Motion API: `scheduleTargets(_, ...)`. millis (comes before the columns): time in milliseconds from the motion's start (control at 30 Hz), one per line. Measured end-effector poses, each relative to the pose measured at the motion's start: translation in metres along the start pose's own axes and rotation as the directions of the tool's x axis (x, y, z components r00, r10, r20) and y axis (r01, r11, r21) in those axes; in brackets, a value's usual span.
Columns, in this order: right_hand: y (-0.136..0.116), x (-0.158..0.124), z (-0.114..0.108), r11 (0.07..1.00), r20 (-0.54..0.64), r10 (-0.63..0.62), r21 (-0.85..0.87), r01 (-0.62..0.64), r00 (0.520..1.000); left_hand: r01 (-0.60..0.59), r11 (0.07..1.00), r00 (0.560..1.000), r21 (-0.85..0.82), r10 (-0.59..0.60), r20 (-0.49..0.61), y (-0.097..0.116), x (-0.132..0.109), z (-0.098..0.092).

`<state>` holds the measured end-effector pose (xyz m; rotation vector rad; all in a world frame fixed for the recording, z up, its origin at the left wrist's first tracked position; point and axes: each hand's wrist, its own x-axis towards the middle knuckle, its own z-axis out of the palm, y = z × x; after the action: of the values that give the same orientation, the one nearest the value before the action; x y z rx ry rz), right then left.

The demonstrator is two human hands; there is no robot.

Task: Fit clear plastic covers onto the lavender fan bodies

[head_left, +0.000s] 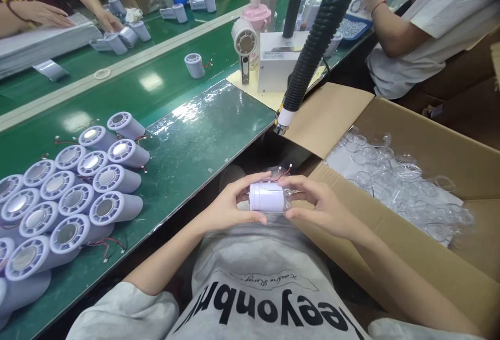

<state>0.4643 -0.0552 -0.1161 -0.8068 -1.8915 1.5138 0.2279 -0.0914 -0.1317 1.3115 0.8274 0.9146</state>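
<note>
A lavender cylindrical housing [267, 197] lies on its side in the air in front of my shirt, between both hands. My left hand [230, 202] is closed round its left end, thumb below and fingers above. At the right end, where a clear plastic piece [288, 198] shows, my right hand [317, 204] grips with thumb and fingers. Thin red and black wires [284, 172] with small white plugs stick up behind the housing. Rows of similar lavender housings [107, 207] stand on the green table [187, 147] at the left, several with wires trailing.
At the right, an open cardboard box [422, 116] holds clear plastic rings [406, 184]. A black flexible hose [316, 43] slants down behind my hands, near a white machine [279, 64] and a handheld fan [245, 43]. Other people's hands work at upper left and upper right.
</note>
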Motion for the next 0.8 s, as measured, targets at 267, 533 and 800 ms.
scheduleTargets(267, 0.006, 0.002, 0.001, 0.965, 0.013, 0.144, 0.218, -0.144, 0.989, -0.010, 0.999, 1.000, -0.043, 0.011, 0.013, -0.002, 0.005, -0.002)
scheduleTargets(533, 0.049, 0.027, -0.008, 0.891, -0.134, 0.181, 0.443, -0.105, 0.974, 0.089, 0.981, 0.992, -0.170, -0.102, -0.069, -0.014, 0.058, -0.015)
scheduleTargets(800, 0.085, 0.069, -0.031, 0.878, -0.294, 0.128, 0.477, 0.029, 0.947, 0.075, 0.981, 0.974, -0.180, -0.111, -0.199, -0.015, 0.132, -0.025)
